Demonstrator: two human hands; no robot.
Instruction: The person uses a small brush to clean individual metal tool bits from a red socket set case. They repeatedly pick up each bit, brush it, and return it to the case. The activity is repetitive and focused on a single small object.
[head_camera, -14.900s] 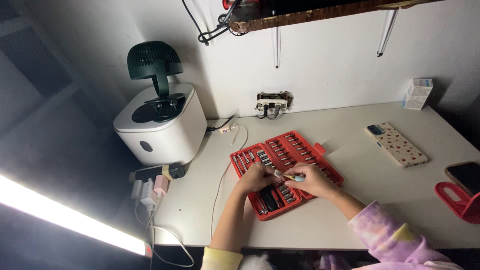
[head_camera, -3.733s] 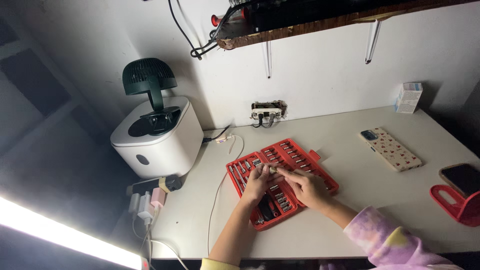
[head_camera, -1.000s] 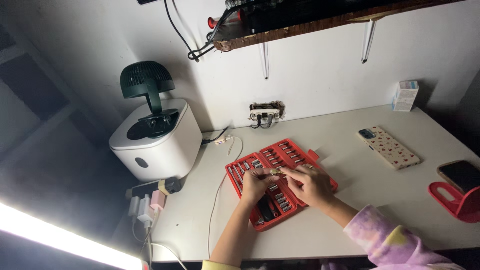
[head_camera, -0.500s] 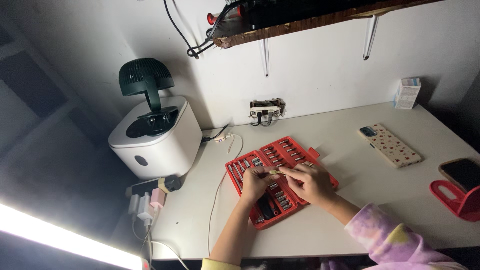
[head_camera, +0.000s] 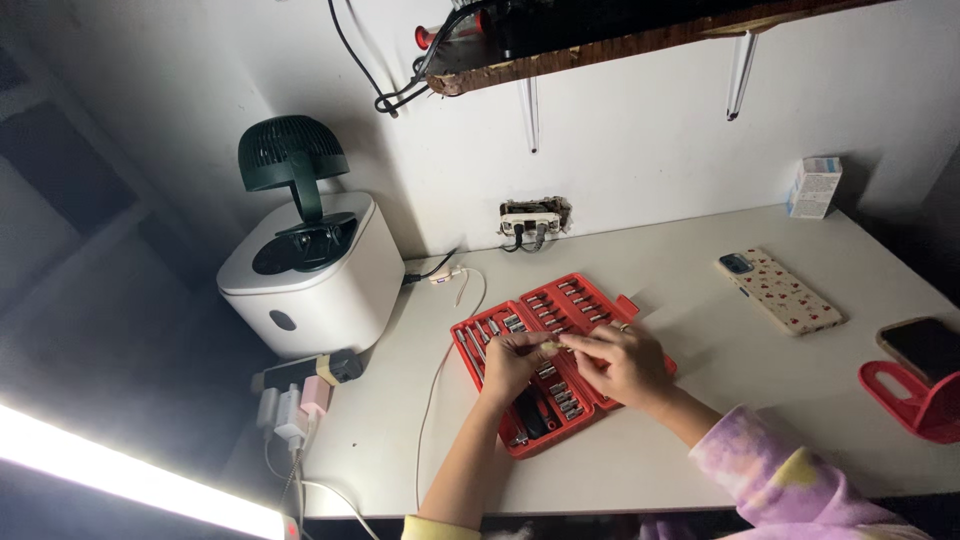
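Tie-dye purple-and-yellow sleeves (head_camera: 780, 485)

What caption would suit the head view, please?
Both hands, left hand and right hand, pinch a small bit over an open red bit case.

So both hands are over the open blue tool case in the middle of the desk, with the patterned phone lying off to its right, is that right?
Not quite: the tool case is red, not blue, as the head view shows. The rest holds: the left hand and right hand meet over the open case in the middle of the desk, pinching a small bit between them, and the patterned phone lies off to its right.
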